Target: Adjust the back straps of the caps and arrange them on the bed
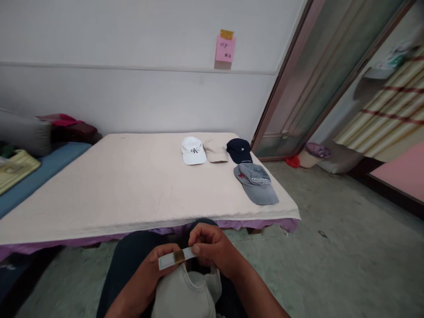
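A light grey-beige cap [183, 293] rests over my lap with its back opening and strap turned up. My left hand [154, 269] is closed on the strap's left part, beside a brass-coloured buckle [179, 256]. With thumb and fingers pinched, my right hand [215, 247] holds the right part of the same strap [188, 253]. Beyond my knees, a white cap [193, 151], a beige cap [216, 151] and a navy cap [240, 150] lie in a row on the bed. A grey cap [256, 183] sits nearer the bed's right edge.
The bed's cream cover [109, 190] spans the space before my knees. A grey pillow [24, 132] and folded cloths are at the far left. On the wall hangs a pink note [225, 48]. A lined bin [309, 155] stands on the floor by a sliding door.
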{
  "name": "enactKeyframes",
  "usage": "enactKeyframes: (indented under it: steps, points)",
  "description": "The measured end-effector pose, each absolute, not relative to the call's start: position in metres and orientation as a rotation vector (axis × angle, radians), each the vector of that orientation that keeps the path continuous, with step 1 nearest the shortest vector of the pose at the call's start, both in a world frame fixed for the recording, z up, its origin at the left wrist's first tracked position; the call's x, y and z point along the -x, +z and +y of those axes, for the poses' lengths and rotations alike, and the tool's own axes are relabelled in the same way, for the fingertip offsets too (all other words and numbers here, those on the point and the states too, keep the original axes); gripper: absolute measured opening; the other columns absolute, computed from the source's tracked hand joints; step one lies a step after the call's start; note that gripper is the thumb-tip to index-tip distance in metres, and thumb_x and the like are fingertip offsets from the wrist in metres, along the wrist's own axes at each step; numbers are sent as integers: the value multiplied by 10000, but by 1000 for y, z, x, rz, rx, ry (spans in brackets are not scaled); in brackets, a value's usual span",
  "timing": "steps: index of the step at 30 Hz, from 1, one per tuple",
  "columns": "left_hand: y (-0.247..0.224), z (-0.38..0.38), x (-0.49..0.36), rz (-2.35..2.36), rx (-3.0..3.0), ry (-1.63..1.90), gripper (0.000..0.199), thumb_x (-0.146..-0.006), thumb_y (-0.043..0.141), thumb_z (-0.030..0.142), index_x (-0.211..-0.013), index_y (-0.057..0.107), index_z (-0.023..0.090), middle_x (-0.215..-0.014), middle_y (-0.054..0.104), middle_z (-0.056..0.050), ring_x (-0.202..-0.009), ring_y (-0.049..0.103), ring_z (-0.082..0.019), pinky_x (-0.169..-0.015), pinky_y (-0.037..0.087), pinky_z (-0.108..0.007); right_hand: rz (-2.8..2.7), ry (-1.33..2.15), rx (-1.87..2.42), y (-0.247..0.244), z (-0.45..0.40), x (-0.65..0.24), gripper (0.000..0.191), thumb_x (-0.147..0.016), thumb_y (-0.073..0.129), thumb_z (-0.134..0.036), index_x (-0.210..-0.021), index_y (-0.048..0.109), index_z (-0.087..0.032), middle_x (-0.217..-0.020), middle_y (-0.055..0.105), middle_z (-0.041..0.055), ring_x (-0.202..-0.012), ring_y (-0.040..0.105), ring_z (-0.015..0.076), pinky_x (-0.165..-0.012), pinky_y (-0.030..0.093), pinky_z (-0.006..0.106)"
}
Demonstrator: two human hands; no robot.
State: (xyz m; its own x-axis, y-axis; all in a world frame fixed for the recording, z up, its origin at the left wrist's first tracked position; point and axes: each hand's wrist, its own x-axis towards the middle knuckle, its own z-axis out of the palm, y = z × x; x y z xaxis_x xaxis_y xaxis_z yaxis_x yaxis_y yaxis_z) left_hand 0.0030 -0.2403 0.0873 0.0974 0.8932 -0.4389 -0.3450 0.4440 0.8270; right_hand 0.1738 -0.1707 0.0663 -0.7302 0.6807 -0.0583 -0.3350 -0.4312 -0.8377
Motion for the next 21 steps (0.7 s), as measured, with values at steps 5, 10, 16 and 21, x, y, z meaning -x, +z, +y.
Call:
enactKeyframes:
  steps: [5,10,16,21]
  points:
    - [80,-231,-25,1161,-631,867,251,-632,771,350,-677,650,135,-563,500,32,-494,375,-78,-483,292,-206,-1158,2144,561,67,-168,-203,206,-699,740,-251,-798,596,-143,-520,447,-81,-400,318,24,-388,216,171]
    - [85,-218,-38,1311,-722,803,313,-597,795,357,-820,711,154,-806,667,-54,-726,560,-190,-660,430,-279,-1143,2115,577,62,-164,-213,194,-701,726,-239,-825,614,-140,-548,472,-68,-425,350,33,-407,242,175]
    - [84,-205,-46,1323,-693,799,307,-644,758,363,-874,725,162,-849,695,-85,-746,591,-211,-692,454,-315,-1024,2225,468,60,-147,-220,167,-705,709,-231,-807,609,-145,-519,458,-79,-381,319,29,-383,232,174]
    - [83,-196,-52,1305,-747,763,281,-639,757,350,-852,729,169,-844,703,-84,-730,593,-202,-687,455,-303,-1114,2209,551,64,-138,-231,157,-692,705,-210,-805,636,-126,-540,521,-57,-406,379,32,-409,276,168]
